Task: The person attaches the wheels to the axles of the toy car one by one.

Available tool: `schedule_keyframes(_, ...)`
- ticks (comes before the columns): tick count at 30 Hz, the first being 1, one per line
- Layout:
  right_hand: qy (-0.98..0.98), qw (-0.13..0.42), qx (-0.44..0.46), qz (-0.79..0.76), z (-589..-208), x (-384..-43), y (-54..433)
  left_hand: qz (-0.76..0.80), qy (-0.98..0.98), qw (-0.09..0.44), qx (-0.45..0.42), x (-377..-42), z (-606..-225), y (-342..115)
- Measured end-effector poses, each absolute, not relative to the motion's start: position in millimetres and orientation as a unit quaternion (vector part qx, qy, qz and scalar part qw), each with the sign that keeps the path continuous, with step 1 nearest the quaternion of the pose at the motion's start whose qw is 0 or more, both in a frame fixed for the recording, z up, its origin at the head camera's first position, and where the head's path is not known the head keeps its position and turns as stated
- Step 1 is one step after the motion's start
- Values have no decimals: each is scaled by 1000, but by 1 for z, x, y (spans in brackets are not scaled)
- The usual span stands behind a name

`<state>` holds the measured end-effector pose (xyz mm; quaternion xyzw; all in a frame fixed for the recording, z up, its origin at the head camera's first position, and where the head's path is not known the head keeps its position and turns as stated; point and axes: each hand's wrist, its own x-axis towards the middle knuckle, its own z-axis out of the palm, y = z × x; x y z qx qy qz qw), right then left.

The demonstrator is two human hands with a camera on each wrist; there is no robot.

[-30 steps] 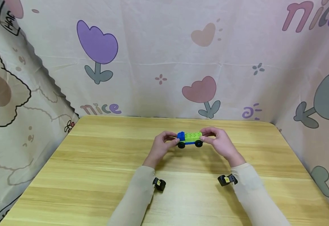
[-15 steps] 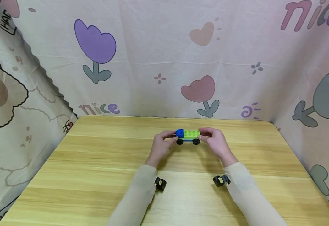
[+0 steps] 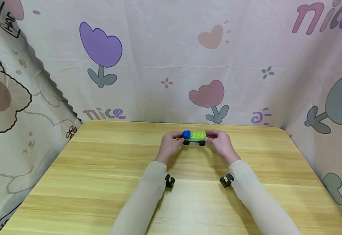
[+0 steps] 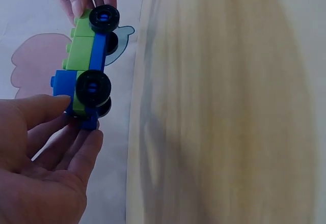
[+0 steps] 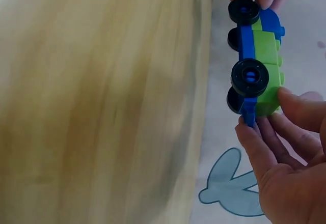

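Both hands hold a toy truck (image 3: pixel 198 135) built of blocks, near the far side of the table in the head view. It has a blue cab, a lime-green studded body, a blue base and black wheels. My left hand (image 3: pixel 170 146) pinches the blue cab end, thumb on the cab and fingers at the front, as the left wrist view shows on the truck (image 4: pixel 84 56). My right hand (image 3: pixel 221 143) grips the green rear end. In the right wrist view, its thumb touches the green block (image 5: pixel 269 89) and a fingertip meets the blue tab at the back.
The wooden table (image 3: pixel 100 182) spreads around and under the arms. A printed curtain (image 3: pixel 153 58) hangs right behind the far table edge and along both sides. Each sleeve carries a small black wrist camera (image 3: pixel 170 180).
The truck has moved away toward the table's far edge and slightly left, with both hands keeping hold of its two ends. The forearms have come a little closer together.
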<state>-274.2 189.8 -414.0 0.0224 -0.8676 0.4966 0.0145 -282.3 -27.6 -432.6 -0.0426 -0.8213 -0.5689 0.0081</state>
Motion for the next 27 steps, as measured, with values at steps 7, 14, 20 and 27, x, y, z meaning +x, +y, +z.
schedule_keyframes(7, -863, 0, 33, 504, -419, -287, 192, -566, -823, -9, -43, -293, -435, -27)
schedule_keyframes(14, -860, -23, 33, 509, -424, -294, 192, -561, -826, -27, -42, -299, -438, -27)
schedule_keyframes(20, -867, -33, 38, 495, -428, -299, 191, -552, -831, -44, -47, -302, -439, -27)
schedule_keyframes(27, -866, -39, 31, 497, -433, -300, 192, -545, -834, -70, -57, -301, -441, -28)
